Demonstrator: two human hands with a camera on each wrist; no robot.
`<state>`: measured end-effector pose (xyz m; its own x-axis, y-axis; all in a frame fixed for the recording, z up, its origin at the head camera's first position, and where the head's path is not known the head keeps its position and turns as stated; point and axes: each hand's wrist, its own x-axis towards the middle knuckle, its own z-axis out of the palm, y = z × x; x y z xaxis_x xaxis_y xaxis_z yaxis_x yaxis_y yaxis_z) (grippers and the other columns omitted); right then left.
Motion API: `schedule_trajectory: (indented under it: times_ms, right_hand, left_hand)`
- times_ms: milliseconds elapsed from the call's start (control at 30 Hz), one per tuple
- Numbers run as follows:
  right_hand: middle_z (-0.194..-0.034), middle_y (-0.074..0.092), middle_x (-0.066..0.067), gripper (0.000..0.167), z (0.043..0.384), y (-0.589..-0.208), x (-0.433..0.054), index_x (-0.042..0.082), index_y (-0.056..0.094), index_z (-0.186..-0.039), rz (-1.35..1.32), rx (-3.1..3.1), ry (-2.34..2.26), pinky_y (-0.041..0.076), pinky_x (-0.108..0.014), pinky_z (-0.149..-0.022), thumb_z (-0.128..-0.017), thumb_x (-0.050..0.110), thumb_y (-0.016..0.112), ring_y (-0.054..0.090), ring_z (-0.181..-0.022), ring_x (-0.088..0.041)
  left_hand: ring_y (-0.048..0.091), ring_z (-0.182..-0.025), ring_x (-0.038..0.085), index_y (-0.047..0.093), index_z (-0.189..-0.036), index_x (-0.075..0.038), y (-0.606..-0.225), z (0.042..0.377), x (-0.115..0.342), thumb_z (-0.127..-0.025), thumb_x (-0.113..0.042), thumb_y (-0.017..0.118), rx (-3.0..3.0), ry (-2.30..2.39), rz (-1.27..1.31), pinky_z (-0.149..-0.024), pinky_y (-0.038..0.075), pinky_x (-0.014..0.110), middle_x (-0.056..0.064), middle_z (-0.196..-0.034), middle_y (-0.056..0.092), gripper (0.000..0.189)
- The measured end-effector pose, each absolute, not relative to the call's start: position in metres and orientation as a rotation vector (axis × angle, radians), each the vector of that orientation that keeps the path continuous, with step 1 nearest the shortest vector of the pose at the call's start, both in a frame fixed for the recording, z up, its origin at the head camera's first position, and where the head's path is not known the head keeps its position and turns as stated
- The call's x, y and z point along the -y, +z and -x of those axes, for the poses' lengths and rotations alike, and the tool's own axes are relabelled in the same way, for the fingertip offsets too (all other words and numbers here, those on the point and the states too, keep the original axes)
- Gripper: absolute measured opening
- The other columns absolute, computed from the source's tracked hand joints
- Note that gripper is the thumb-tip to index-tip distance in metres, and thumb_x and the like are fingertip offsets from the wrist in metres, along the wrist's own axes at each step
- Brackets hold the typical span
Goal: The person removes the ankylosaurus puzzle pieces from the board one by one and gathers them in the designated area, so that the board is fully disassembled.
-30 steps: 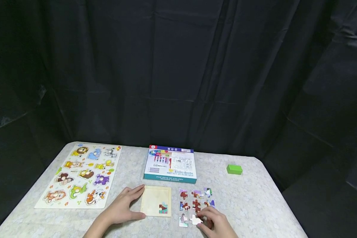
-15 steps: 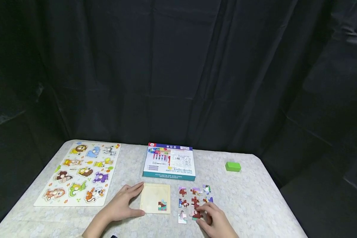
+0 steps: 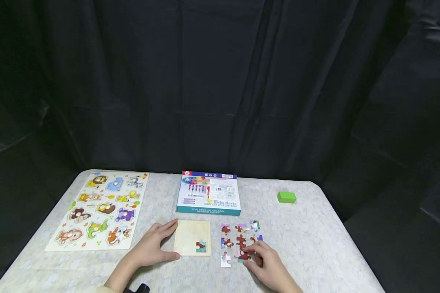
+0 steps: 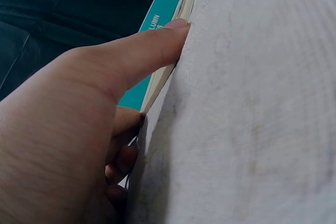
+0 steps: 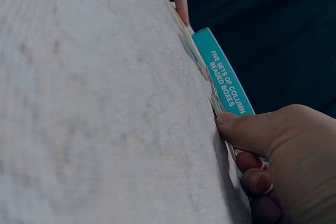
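A square wooden puzzle tray lies on the table, with one jigsaw piece in its lower right corner. My left hand holds the tray by its left side, thumb at the near corner and forefinger at the far one. In the left wrist view the thumb lies along the tray's edge. To the right of the tray, several loose jigsaw pieces are laid out in rows. My right hand pinches a red and green jigsaw piece in the near row; its fingers hide part of the neighbouring pieces.
Behind the tray lies a flat white and teal box. An animal peg puzzle board covers the table's left side. A green block sits at the back right. Black cloth hangs around the table's far edges.
The piece at my right fingertips showed a white glare a second ago and now shows its red and green picture. Both hands have stayed in nearly the same places.
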<state>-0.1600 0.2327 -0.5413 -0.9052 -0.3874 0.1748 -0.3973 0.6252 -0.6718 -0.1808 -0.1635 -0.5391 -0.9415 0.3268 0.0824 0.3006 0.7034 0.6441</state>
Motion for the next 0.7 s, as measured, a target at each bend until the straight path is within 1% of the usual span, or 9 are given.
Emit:
schedule_trajectory:
  times_ms: [133,267,433,700]
  right_hand:
    - [-0.09,0.057,0.008,0.022,0.1583,-0.5404,-0.232,0.015,0.078,-0.113,-0.63,2.84,1.162,0.04,-0.021,-0.058,-0.093,0.021,0.084,0.042,-0.065,0.001]
    - [-0.085,0.054,0.008,0.021,0.1589,-0.5386,-0.2306,0.015,0.079,-0.11,-0.624,2.811,1.18,0.039,-0.021,-0.058,-0.091,0.02,0.085,0.041,-0.064,0.0]
    - [-0.086,0.055,0.009,0.021,0.1589,-0.5358,-0.2291,0.016,0.079,-0.111,-0.581,2.843,1.178,0.039,-0.022,-0.058,-0.091,0.02,0.085,0.041,-0.063,-0.001]
    - [-0.089,0.055,0.01,0.022,0.1559,-0.5395,-0.2286,0.016,0.079,-0.111,-0.613,2.828,1.135,0.04,-0.022,-0.06,-0.09,0.015,0.085,0.041,-0.065,0.0]
  left_hand:
    - [0.049,-0.112,0.013,0.051,-0.158,-0.007,-0.5403,0.1801,0.1632,-0.074,-0.052,0.092,-2.868,1.076,-0.543,-0.104,0.047,0.046,0.005,-0.162,0.052,0.103]
    - [0.048,-0.11,0.012,0.049,-0.159,-0.009,-0.5412,0.1816,0.162,-0.074,-0.051,0.093,-2.864,1.079,-0.516,-0.103,0.048,0.045,0.004,-0.162,0.051,0.104]
    - [0.047,-0.109,0.01,0.049,-0.159,-0.011,-0.5415,0.1818,0.1613,-0.074,-0.051,0.093,-2.859,1.081,-0.493,-0.102,0.047,0.043,0.002,-0.163,0.05,0.104]
    - [0.047,-0.11,0.01,0.049,-0.16,-0.011,-0.5427,0.1811,0.1632,-0.074,-0.052,0.092,-2.861,1.068,-0.507,-0.105,0.047,0.046,0.001,-0.16,0.053,0.104]
